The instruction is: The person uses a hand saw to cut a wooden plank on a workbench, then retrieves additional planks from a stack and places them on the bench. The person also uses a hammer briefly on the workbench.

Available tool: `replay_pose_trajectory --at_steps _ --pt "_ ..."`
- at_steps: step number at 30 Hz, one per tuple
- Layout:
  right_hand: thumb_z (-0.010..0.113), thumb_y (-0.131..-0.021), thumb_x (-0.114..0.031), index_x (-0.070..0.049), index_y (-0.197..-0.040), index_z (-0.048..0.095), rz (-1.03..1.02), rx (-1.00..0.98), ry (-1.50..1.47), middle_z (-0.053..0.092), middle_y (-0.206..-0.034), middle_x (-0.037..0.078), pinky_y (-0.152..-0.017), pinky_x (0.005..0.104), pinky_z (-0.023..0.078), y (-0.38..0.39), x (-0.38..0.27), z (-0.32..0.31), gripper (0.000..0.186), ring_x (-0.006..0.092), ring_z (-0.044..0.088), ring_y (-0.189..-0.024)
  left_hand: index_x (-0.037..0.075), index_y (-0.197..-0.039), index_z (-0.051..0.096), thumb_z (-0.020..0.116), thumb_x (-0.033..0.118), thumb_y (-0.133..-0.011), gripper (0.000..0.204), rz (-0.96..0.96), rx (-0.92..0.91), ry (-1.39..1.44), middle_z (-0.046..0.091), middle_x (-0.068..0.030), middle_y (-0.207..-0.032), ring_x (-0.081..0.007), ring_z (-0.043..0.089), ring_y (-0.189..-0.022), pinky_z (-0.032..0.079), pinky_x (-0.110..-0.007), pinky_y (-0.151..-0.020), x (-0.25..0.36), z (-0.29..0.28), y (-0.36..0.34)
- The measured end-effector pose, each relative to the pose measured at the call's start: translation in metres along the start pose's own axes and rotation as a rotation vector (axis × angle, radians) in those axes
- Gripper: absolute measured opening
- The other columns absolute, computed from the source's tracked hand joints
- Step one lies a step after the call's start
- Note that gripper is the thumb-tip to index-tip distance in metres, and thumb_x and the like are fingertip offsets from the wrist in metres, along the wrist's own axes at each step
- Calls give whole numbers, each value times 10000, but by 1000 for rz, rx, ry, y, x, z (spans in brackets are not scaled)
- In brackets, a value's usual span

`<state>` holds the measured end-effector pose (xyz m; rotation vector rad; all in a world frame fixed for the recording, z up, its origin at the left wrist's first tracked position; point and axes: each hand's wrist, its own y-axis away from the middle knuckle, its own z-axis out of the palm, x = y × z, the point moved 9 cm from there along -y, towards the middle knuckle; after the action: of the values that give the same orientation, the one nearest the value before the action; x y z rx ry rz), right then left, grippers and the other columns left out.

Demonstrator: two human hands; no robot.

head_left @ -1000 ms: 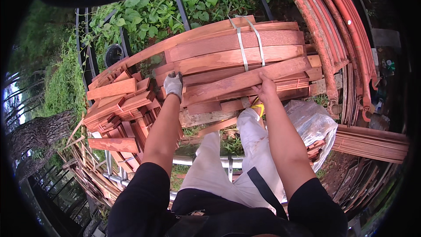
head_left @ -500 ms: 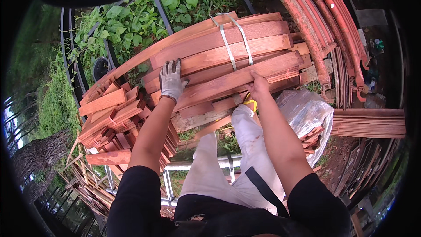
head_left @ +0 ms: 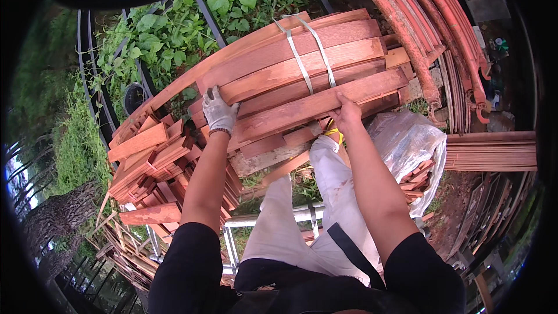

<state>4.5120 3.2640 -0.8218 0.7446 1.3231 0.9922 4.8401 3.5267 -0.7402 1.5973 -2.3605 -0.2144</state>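
My left hand (head_left: 220, 113), in a grey work glove, lies at the left ends of long reddish wooden boards, fingers stretched out over them. Its thumb points toward the nearest board. My bare right hand (head_left: 347, 115) grips the near edge of that wooden board (head_left: 285, 113), thumb on top and fingers underneath, right of its middle. The board lies lengthwise on the near side of the pile. Behind it, more boards (head_left: 250, 81) are bound by pale straps (head_left: 299, 61). What my right fingertips touch below the board is hidden.
Short wood offcuts (head_left: 148, 166) are heaped at the left. Rusty red metal frames (head_left: 407, 29) stand at the far right. Clear plastic sheeting (head_left: 401, 145) wraps wood pieces beside my leg. Dark metal bars (head_left: 209, 20) and green plants lie beyond; a metal ladder-like frame (head_left: 302, 214) is below.
My left hand has slid a little left along the board ends, its fingers closer together. My right hand keeps its grip and, with the near board, sits slightly farther right.
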Motion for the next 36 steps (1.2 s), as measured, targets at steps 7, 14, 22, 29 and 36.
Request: replay_pose_trajectory --at_steps 7,14,22,29,36 --pt "661 -988 -224 10 -1322 509 -54 -33 -19 606 -1282 191 -1042 557 487 2 -8 -7 435 369 625 -1173 86 -1538 336 906 296 -692 1041 -123 118 47 365 -228 -1530 -398 348 -1430 311 -451 -1194 2 -2 6" --pt "666 -983 -213 35 -1335 485 -80 -24 -31 595 -1290 220 -1039 576 488 7 -15 -18 467 395 618 -1185 92 -1555 321 880 310 -728 1022 -69 -2 104 350 -224 -1536 -395 326 -1440 294 -472 -1199 28 3 16" --pt "641 -1001 -197 3 -1300 527 -78 2 -35 627 -1264 195 -1005 539 518 10 -16 -19 378 353 646 -1142 140 -1522 408 833 379 -755 909 153 -207 -255 435 -213 -1492 -388 398 -1398 333 -513 -1175 70 2 13" --pt "674 -974 -195 18 -1315 521 -95 5 -27 605 -1278 205 -995 544 521 15 -13 -29 430 374 629 -1164 -8 -1417 459 836 401 -745 873 471 -358 -390 536 -232 -1362 -400 564 -1230 447 -458 -1073 84 9 -9" --pt "673 -967 -182 21 -1329 511 -129 -32 -32 595 -1336 205 -999 558 518 28 -19 -19 446 385 614 -1206 -60 -1392 440 841 441 -731 922 552 -370 -599 555 -230 -1294 -364 577 -1202 479 -440 -1027 95 24 -4"
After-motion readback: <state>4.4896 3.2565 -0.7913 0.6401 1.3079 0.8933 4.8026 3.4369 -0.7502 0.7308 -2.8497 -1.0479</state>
